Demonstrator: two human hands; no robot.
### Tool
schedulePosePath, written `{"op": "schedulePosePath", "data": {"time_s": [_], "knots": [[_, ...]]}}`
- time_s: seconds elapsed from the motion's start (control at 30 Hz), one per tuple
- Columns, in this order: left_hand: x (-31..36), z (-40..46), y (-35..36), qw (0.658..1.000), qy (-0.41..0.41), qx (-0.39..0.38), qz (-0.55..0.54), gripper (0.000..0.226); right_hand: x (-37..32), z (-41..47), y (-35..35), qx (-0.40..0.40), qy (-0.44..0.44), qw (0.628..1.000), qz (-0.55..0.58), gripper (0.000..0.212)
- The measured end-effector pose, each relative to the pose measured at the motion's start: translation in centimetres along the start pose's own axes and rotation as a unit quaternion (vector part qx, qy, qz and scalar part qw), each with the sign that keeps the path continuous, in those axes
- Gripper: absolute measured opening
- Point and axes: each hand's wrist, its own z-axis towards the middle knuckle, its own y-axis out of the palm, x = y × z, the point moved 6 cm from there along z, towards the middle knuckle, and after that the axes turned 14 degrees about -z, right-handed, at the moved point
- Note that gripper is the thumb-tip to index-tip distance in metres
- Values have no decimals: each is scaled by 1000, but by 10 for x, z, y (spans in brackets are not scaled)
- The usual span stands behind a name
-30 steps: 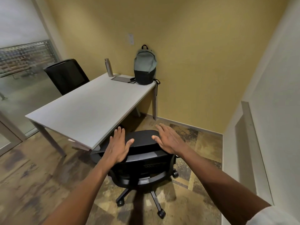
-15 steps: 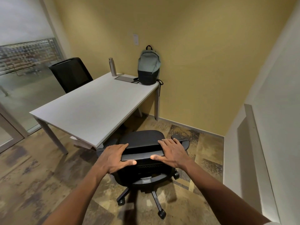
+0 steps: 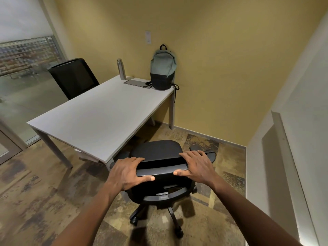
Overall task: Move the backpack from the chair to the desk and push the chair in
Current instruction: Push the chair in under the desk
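With the grey-and-black fabric backpack already upright on the white rectangular desk, our left hand and right hand clamp the black wheeled office chair's backrest, whose armrest could jam against the desk leg if we push crooked.

A small office room: white desk, swivel chair, glass partition.

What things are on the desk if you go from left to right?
water bottle → flat dark tablet → backpack, all along the far end of the desk.
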Motion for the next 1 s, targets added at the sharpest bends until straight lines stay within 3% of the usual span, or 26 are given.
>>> {"op": "schedulePosePath", "data": {"time_s": [0.8, 1.0], "knots": [[42, 182, 9, 992, -112, 66, 6, 113, 154, 175, 59, -80, -87, 992, 36, 97], [47, 238, 12, 987, -138, 77, 7, 112, 195, 227, 77, -132, -95, 986, 37, 99]]}}
